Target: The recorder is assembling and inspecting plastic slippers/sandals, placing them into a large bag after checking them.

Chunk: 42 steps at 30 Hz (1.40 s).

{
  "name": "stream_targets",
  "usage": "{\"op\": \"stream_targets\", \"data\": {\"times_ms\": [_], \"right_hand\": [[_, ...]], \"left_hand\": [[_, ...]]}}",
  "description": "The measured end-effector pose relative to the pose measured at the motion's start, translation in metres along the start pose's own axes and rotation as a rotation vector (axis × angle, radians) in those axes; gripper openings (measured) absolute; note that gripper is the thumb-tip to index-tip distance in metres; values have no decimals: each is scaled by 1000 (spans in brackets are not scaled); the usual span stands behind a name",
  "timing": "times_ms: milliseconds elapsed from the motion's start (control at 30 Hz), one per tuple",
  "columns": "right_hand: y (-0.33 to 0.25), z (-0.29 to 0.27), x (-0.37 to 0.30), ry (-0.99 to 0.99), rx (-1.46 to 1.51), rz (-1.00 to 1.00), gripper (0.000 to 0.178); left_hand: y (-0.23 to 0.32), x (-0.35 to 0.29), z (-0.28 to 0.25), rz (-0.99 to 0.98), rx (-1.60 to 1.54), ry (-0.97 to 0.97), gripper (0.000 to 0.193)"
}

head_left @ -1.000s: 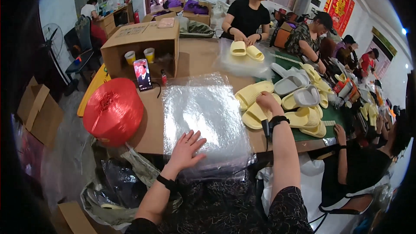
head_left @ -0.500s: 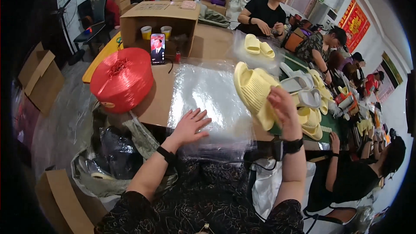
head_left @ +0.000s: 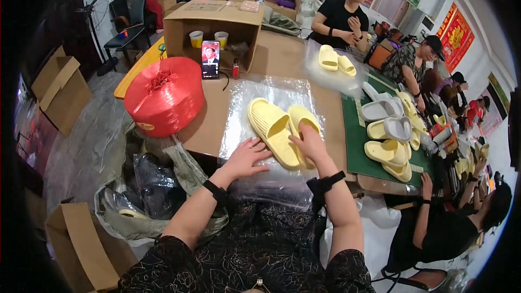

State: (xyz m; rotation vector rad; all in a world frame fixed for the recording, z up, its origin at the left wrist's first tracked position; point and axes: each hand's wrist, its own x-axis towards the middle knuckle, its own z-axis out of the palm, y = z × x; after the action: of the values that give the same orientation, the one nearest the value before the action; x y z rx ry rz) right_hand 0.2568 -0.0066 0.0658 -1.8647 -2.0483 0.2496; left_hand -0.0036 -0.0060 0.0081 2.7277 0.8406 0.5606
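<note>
A pair of pale yellow slippers, the left one (head_left: 269, 122) and the right one (head_left: 304, 115), lies side by side on a stack of clear plastic bags (head_left: 239, 103) in front of me. My right hand (head_left: 313, 145) grips the right slipper at its foot opening; part of the fingers is hidden inside. My left hand (head_left: 247, 158) rests on the bags with fingers spread, its fingertips close against the left slipper's side. Whether they press on it is hard to tell.
Left of the bags stand a big roll of red plastic twine (head_left: 164, 96) and a propped phone (head_left: 210, 59). Behind is an open cardboard box (head_left: 214, 19) with cups. More slippers (head_left: 388, 152) lie on a green mat (head_left: 355, 154) at right. Co-workers sit along the table.
My right hand has brought the yellow slippers leftward from above the mat's edge down onto the plastic bags. My left hand has stayed on the bags. The view has shifted slightly.
</note>
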Motion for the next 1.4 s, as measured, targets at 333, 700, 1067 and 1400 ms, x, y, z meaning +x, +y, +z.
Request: {"op": "stream_targets", "data": {"times_ms": [333,700,1067,1400], "right_hand": [[-4,11,47,-149,94,-37,49],[49,6,14,401,3,225,39],[12,-74,-158,545,764,102,21],[-48,-70,-202,97,168,-7,22]], "left_hand": [[-6,-3,6,68,-5,64,54],[-11,9,6,41,-12,-124,44],[36,40,-46,-386,-435,-51,41],[32,45,-22,-345,-892,13,38]]}}
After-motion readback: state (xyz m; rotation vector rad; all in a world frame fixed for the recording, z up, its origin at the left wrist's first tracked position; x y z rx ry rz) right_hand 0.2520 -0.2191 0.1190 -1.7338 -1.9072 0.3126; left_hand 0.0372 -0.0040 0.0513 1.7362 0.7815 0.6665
